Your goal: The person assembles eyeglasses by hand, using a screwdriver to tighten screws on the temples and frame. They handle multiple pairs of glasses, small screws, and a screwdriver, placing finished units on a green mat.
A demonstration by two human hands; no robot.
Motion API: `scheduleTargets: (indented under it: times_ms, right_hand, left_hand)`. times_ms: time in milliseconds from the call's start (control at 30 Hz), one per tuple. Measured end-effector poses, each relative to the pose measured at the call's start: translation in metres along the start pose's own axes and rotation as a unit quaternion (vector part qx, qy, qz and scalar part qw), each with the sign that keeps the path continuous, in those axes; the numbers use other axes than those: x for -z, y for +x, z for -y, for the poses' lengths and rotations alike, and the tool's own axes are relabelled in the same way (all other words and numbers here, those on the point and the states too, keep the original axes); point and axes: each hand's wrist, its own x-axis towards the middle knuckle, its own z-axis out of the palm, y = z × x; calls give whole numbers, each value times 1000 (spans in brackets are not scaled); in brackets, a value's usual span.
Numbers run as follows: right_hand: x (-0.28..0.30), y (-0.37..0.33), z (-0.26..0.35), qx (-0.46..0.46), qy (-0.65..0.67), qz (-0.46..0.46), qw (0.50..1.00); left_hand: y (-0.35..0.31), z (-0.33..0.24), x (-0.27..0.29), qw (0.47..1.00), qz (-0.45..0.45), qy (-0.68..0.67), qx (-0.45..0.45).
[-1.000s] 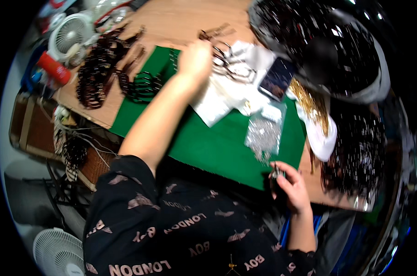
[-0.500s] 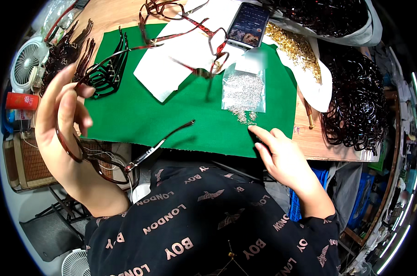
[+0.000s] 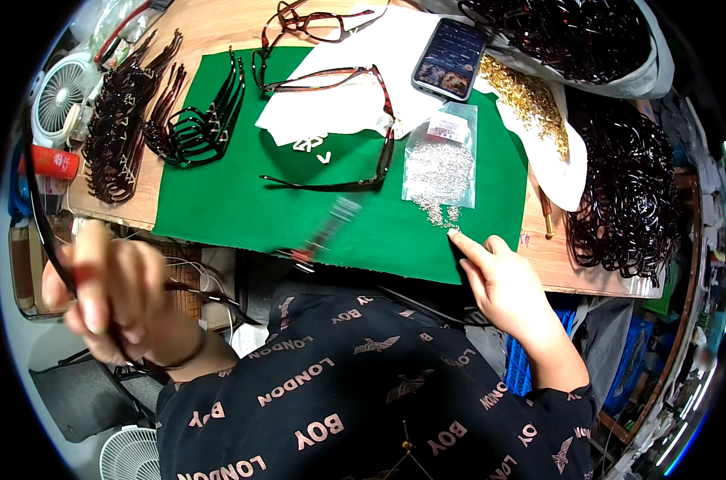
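Observation:
My left hand [image 3: 111, 292], smeared by motion, is low at the left with its fingers curled round a dark eyeglass frame [image 3: 44, 216]. My right hand [image 3: 499, 276] has its index finger stretched out, its tip at the small silver metal parts [image 3: 439, 214] spilling from a clear bag [image 3: 439, 172]; the thumb stands apart from it. Another tortoiseshell eyeglass frame [image 3: 389, 132] lies across the green cloth [image 3: 243, 208] and white paper [image 3: 347, 100]. A blurred dark piece with a pale end [image 3: 327, 232] is near the cloth's front edge; its kind cannot be made out.
More glasses [image 3: 323, 28] lie at the back. Dark temple pieces [image 3: 203, 124] are stacked at the left, beside a fan [image 3: 59, 96] and red can [image 3: 59, 164]. A phone [image 3: 449, 60], gold parts [image 3: 531, 100], a thin tool [image 3: 547, 212] and heaped dark frames [image 3: 623, 192] lie right.
My left hand has come down and nearer with the eyeglass frame. The tortoiseshell glasses, blurred earlier, now lie farther down on the cloth. My right hand stays at the silver parts.

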Motion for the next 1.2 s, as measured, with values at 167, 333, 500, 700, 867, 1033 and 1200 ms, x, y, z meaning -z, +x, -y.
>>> scheduleTargets:
  times_ms: [167, 333, 500, 700, 867, 1033, 1200]
  right_hand:
    - [-11, -2, -5, 8, -5, -31, 999]
    - [11, -3, 11, -117, 668, 222, 701]
    - [5, 5, 20, -132, 750, 272, 588]
    - [7, 14, 27, -159, 733, 274, 602]
    - [6, 15, 26, -156, 717, 281, 619]
    - [5, 14, 28, -161, 734, 276, 599]
    - [4, 14, 28, -155, 742, 276, 591]
  left_hand:
    - [-12, 88, -20, 946, -55, -282, 151]
    - [-34, 171, -36, 845, -104, -438, 288]
    - [-41, 195, -27, 830, -86, -452, 316]
    - [-40, 191, -29, 827, -91, -431, 349]
    - [-43, 192, -28, 815, -92, -447, 356]
    - [-43, 195, -26, 812, -81, -450, 362]
    - [-44, 194, -28, 803, -73, -467, 362]
